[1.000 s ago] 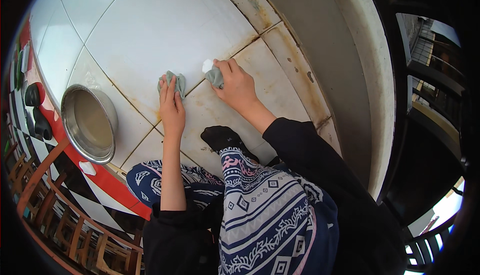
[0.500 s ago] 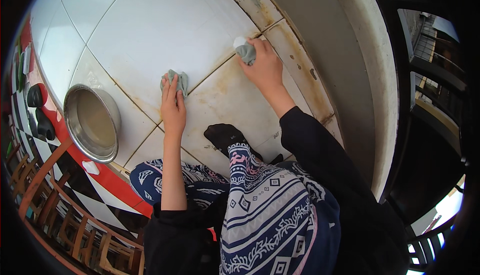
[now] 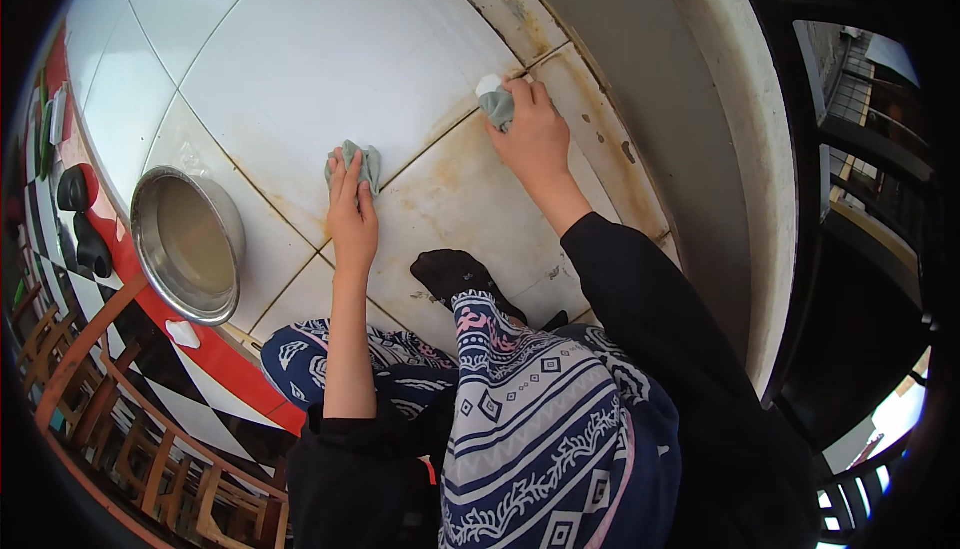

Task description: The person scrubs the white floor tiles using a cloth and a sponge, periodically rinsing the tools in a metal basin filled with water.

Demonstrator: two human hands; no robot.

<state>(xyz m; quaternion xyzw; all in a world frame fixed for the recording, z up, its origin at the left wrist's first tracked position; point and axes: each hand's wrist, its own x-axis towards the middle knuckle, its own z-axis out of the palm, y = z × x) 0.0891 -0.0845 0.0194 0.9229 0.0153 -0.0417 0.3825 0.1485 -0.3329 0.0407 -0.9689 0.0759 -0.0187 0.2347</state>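
Note:
My left hand (image 3: 352, 217) lies with its fingers stretched out over a bunched grey-green cloth (image 3: 370, 165), pressing it against the white tiles (image 3: 290, 59). Cloth shows on both sides of the fingers. Farther right, my right hand (image 3: 537, 129) is closed on another grey-green cloth (image 3: 497, 109). At that cloth's far end a small white piece (image 3: 488, 85) sticks out; what it is cannot be made out. This hand is at the grout line (image 3: 463, 121), close to where two tile joints meet near the raised edge. Brown stains mark the tiles around it.
A metal basin (image 3: 238, 239) of cloudy water stands to my left. Past it run a red border (image 3: 215, 357), black shoes (image 3: 92, 245) and wooden chairs (image 3: 150, 469). A grey wall (image 3: 690, 129) curves along the right. My socked foot (image 3: 455, 277) is on the tiles between my arms.
The whole view has shifted slightly. My right hand and its cloth stay at almost the same spot by the joint, and my left hand still rests on its cloth.

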